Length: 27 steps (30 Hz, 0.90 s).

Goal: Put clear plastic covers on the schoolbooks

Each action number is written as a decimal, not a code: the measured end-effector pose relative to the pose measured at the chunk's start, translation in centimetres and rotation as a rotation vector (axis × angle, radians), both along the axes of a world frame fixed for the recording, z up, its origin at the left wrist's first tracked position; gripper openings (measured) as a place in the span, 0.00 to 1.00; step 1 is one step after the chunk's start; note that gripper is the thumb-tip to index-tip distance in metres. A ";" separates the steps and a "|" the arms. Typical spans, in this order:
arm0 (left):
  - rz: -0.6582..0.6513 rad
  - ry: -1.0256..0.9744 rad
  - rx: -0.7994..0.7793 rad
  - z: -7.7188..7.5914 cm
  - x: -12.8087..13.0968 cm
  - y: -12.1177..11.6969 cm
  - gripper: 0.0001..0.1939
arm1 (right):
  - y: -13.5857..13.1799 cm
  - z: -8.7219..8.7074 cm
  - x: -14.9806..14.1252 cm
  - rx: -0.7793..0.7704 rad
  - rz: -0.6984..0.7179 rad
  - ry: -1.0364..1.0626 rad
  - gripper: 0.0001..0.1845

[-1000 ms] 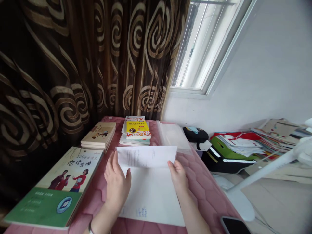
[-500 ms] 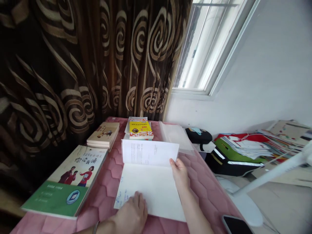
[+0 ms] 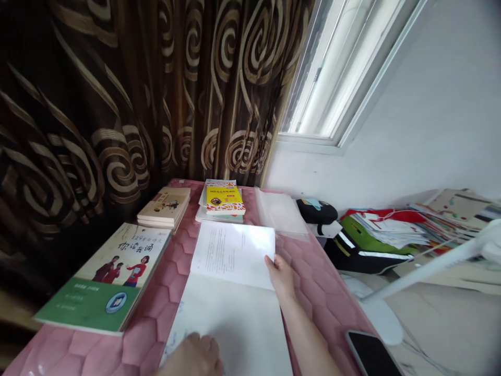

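An open booklet (image 3: 230, 313) lies lengthwise in front of me on the pink quilted table cover. Its far page (image 3: 230, 248) carries small print. The near page is mostly blank, with blue handwriting along its left edge. My right hand (image 3: 282, 279) pinches the right edge of the far page, thumb on top and the other fingers partly hidden. My left hand (image 3: 191, 356) rests on the lower left of the near page, fingers laid on the paper and slightly blurred.
A large green-and-white book (image 3: 105, 282) lies at left, with small tan books (image 3: 166, 206) behind it. Farther back sit a yellow-covered book (image 3: 225, 198) and a clear plastic sleeve (image 3: 279, 211). At right are a phone (image 3: 371, 352), a white lamp (image 3: 426, 271) and a green-black bag (image 3: 362, 245).
The far page, raised before, now lies flatter. The booklet has come nearer to me, and my left hand has moved down and toward me with its near part.
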State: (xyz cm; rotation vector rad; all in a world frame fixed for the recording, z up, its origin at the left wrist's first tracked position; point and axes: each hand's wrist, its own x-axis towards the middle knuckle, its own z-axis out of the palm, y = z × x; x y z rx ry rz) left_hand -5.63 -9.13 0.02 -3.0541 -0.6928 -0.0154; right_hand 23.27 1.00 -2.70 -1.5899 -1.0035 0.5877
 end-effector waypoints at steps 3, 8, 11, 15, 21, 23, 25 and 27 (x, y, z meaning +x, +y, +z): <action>0.385 -0.443 -0.200 2.4 -0.6 4.2 0.07 | 0.0 0.3 -0.2 0.029 0.002 -0.009 0.22; 0.963 -1.095 -0.383 2.1 -1.2 12.8 0.18 | 0.0 0.3 -0.2 0.039 -0.004 -0.010 0.24; 0.883 -1.270 -0.606 0.9 -0.6 14.7 0.21 | 0.0 0.2 -0.2 0.051 0.007 -0.011 0.24; 0.803 -1.347 -0.694 0.6 0.2 14.5 0.18 | -0.2 0.5 -0.3 0.026 0.004 -0.071 0.24; 0.946 -1.172 -0.503 0.6 0.6 15.4 0.17 | 0.3 1.2 -0.6 -0.109 -0.119 -0.478 0.17; 1.042 -1.012 -0.402 0.4 0.8 15.8 0.17 | 0.6 1.3 -0.9 -0.212 -0.126 -0.597 0.14; 1.076 -0.815 -0.322 0.4 1.2 16.0 0.18 | 0.9 1.4 -1.2 -0.312 -0.116 -0.641 0.14; 1.070 -0.609 -0.260 0.7 1.8 15.8 0.19 | 0.9 1.6 -1.5 -0.381 -0.116 -0.647 0.16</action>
